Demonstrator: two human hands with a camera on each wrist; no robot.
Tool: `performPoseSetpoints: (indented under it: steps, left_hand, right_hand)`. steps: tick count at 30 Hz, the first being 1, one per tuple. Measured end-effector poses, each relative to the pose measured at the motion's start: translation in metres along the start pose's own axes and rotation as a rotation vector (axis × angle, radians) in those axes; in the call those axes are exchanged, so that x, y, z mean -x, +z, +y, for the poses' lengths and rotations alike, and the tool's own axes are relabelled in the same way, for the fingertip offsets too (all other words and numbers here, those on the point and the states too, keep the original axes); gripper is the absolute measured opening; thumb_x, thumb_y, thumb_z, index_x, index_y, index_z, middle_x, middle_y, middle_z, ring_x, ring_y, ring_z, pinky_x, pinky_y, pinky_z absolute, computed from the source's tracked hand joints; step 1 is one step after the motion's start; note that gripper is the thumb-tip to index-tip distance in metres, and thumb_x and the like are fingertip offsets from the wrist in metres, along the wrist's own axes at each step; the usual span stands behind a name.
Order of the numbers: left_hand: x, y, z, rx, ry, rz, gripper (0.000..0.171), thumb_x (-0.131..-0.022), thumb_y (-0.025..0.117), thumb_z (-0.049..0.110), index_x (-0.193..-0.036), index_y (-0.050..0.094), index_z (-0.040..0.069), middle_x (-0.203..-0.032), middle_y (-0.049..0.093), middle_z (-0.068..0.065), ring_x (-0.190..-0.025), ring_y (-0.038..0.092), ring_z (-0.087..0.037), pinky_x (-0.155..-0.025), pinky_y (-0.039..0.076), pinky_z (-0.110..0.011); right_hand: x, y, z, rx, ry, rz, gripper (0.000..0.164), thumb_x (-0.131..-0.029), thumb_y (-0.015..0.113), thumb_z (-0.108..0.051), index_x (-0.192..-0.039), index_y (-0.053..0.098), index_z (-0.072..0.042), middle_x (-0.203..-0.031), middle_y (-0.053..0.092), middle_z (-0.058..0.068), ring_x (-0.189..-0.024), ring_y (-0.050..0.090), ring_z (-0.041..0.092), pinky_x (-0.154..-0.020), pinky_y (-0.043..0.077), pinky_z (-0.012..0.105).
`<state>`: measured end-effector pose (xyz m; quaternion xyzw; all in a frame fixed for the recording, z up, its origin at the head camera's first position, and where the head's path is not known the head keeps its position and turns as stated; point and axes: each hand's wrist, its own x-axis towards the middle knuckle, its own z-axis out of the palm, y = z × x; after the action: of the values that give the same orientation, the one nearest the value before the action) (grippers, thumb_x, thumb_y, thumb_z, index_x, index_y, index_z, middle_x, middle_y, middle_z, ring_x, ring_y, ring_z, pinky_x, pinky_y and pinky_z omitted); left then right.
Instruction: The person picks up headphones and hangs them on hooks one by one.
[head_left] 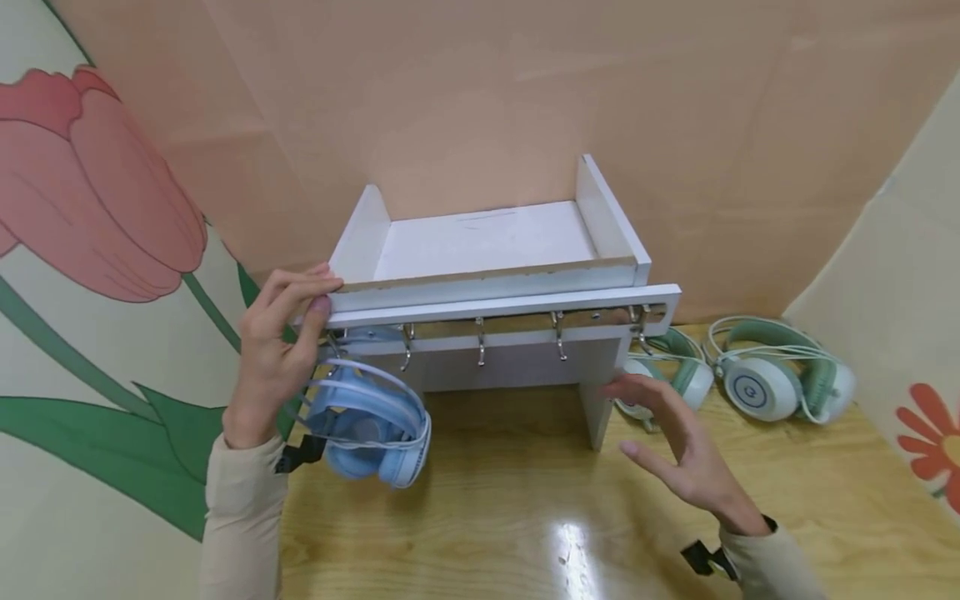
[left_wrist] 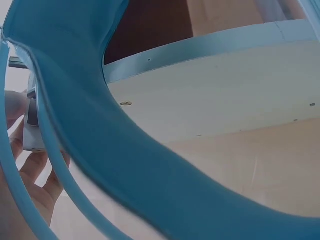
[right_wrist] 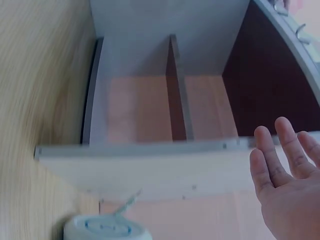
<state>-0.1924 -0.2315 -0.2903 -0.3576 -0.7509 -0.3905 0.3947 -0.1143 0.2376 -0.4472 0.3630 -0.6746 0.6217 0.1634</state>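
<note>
A white wooden shelf (head_left: 487,287) stands on the table, with a slotted hook rail (head_left: 611,297) along its front top edge. My left hand (head_left: 277,346) grips the shelf's front left corner, thumb in front and fingers over the top. Just under that hand, blue headphones (head_left: 408,454) hang from the leftmost hooks. Their headband (left_wrist: 100,125) fills much of the left wrist view, partly hiding the hand. My right hand (head_left: 686,446) holds nothing; its fingers are spread beside the shelf's right side panel (head_left: 597,400).
Several metal hooks (head_left: 482,342) hang along the rail. Two pairs of white and green headphones lie on the table at the right, one pair (head_left: 757,387) near the side wall, the other (head_left: 693,387) partly behind the shelf. A beige sheet (head_left: 480,100) covers the back.
</note>
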Motion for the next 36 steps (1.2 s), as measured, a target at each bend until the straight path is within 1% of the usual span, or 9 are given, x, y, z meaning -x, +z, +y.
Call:
performPoseSetpoints:
  steps: [3,12,15,17,22,28,30,33,36]
  left_hand:
    - [0.000,0.000,0.001,-0.012,0.003,-0.009,0.022,-0.102,0.063,-0.004,-0.118,0.078,-0.002,-0.113,0.069,-0.023,-0.131,0.066,-0.027,-0.117,0.052,-0.036]
    - [0.001,-0.002,0.001,-0.049,-0.010,-0.016,0.024,-0.102,0.062,-0.002,-0.120,0.078,0.000,-0.113,0.069,-0.021,-0.131,0.066,-0.025,-0.117,0.050,-0.031]
    - [0.001,-0.002,0.001,-0.055,-0.015,-0.019,0.025,-0.102,0.062,-0.003,-0.120,0.078,0.000,-0.113,0.068,-0.022,-0.132,0.065,-0.025,-0.117,0.050,-0.031]
    - [0.001,-0.002,0.001,-0.055,-0.016,-0.020,0.025,-0.102,0.062,-0.004,-0.120,0.078,0.000,-0.113,0.068,-0.022,-0.131,0.066,-0.026,-0.117,0.051,-0.030]
    - [-0.001,-0.001,0.002,-0.050,-0.012,-0.028,0.026,-0.100,0.062,-0.006,-0.120,0.078,0.000,-0.119,0.070,-0.021,-0.130,0.066,-0.030,-0.115,0.052,-0.028]
    - [-0.002,-0.005,0.001,-0.074,-0.012,-0.078,0.026,-0.103,0.060,-0.004,-0.122,0.076,0.001,-0.132,0.070,-0.015,-0.131,0.064,-0.029,-0.108,0.052,-0.021]
    - [-0.002,-0.006,0.001,-0.085,-0.006,-0.095,0.027,-0.103,0.059,-0.003,-0.124,0.075,0.001,-0.134,0.070,-0.015,-0.131,0.064,-0.029,-0.106,0.051,-0.020]
    - [-0.002,-0.006,0.000,-0.097,0.005,-0.118,0.029,-0.104,0.056,-0.003,-0.128,0.073,0.001,-0.137,0.069,-0.016,-0.131,0.061,-0.031,-0.105,0.048,-0.022]
    - [-0.001,-0.006,-0.001,-0.106,0.012,-0.131,0.030,-0.105,0.054,-0.003,-0.130,0.071,0.000,-0.138,0.068,-0.017,-0.132,0.059,-0.033,-0.105,0.046,-0.024]
  right_hand:
    - [0.002,-0.012,0.003,-0.001,0.003,0.028,0.075,-0.079,0.062,0.030,-0.150,0.038,0.022,-0.142,0.058,0.033,-0.137,0.059,0.024,-0.121,0.044,0.024]
    - [0.000,-0.046,0.021,-0.035,-0.042,0.203,0.053,-0.084,0.058,0.031,-0.135,0.047,0.029,-0.128,0.067,0.031,-0.124,0.068,0.026,-0.114,0.049,0.027]
    - [-0.002,-0.057,0.025,-0.001,-0.017,0.236,0.050,-0.085,0.058,0.031,-0.134,0.049,0.029,-0.126,0.070,0.028,-0.121,0.069,0.024,-0.113,0.049,0.026]
    - [-0.002,-0.064,0.027,0.051,0.038,0.253,0.050,-0.087,0.059,0.029,-0.136,0.051,0.025,-0.125,0.072,0.022,-0.120,0.069,0.020,-0.112,0.049,0.024]
    - [-0.003,-0.078,0.031,0.188,0.152,0.261,0.053,-0.090,0.063,0.025,-0.141,0.056,0.015,-0.125,0.073,0.010,-0.118,0.068,0.013,-0.106,0.050,0.017]
    - [-0.007,-0.091,0.036,0.316,0.180,0.258,0.055,-0.091,0.066,0.022,-0.144,0.057,0.011,-0.123,0.073,0.006,-0.116,0.068,0.009,-0.105,0.049,0.015]
    - [-0.009,-0.096,0.037,0.342,0.196,0.259,0.053,-0.092,0.066,0.020,-0.144,0.058,0.010,-0.122,0.073,0.004,-0.114,0.068,0.009,-0.104,0.049,0.015]
    - [-0.013,-0.102,0.041,0.328,0.219,0.262,0.050,-0.094,0.066,0.018,-0.143,0.058,0.011,-0.121,0.072,0.004,-0.112,0.067,0.009,-0.101,0.050,0.015]
    - [-0.018,-0.107,0.045,0.340,0.241,0.261,0.047,-0.095,0.067,0.015,-0.141,0.059,0.011,-0.119,0.074,-0.002,-0.111,0.068,0.007,-0.099,0.050,0.014]
